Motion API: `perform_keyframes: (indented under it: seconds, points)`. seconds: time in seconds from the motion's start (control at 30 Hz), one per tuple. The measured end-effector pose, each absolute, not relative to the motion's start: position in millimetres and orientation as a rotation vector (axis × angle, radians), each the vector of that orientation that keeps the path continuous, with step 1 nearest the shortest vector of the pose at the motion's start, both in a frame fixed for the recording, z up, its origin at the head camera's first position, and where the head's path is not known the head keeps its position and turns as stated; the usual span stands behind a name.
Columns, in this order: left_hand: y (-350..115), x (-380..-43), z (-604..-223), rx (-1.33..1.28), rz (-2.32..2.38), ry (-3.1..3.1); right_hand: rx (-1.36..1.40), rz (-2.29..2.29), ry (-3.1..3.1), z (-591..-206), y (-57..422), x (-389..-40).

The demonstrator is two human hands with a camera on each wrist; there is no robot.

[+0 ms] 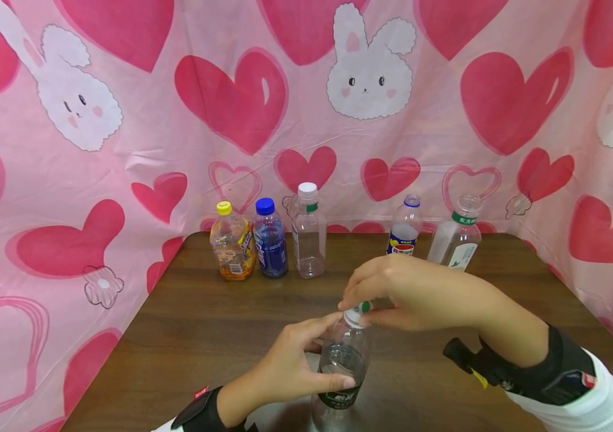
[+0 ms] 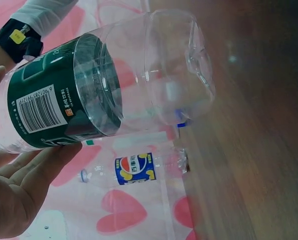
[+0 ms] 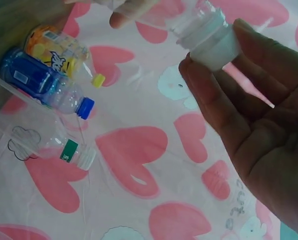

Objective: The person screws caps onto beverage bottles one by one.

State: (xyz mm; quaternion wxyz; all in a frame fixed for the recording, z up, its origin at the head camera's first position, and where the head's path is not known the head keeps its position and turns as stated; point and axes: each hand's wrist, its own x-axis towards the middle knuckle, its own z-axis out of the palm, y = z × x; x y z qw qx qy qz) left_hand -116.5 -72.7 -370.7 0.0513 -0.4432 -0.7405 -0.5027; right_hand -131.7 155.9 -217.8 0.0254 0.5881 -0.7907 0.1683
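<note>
Near the front of the table, my left hand grips a clear plastic bottle, thumb across its front and fingers behind it. A dark green label with a barcode wraps the bottle's middle in the left wrist view. From above, my right hand pinches a white bottle cap at the bottle's mouth. In the right wrist view the thumb and fingers sit on both sides of the cap, with the bottle's neck right against it. The bottle stands slightly tilted, its base low in the head view.
Along the back left stand a yellow-capped bottle, a blue-capped bottle and a tall clear bottle with a white cap. Back right are two uncapped bottles, one Pepsi-labelled, one green-banded. A heart-patterned cloth hangs behind the wooden table.
</note>
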Motion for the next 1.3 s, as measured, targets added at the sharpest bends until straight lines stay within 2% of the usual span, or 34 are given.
perform_keyframes:
  seconds: [0.3,0.57,0.7,0.97,1.3]
  points:
    - [-70,-119,-370,-1.307,-1.545,-2.275,1.617,0.446,-2.434,-228,150,-133]
    - [-71,-119,-371,-1.303,-1.581,-2.291,1.557,0.402,-2.431,-232,150,-132]
    - [-71,-119,-372,-1.289,-1.619,-2.283,1.61,0.472,-2.45,-225,157,-131]
    - [-71,-120,-374,-1.321,-1.607,-2.244,1.903,0.589,-2.351,-218,166,-132]
    - [-70,-123,-369,-1.287,-1.545,-2.284,1.719,0.46,-2.42,-224,161,-132]
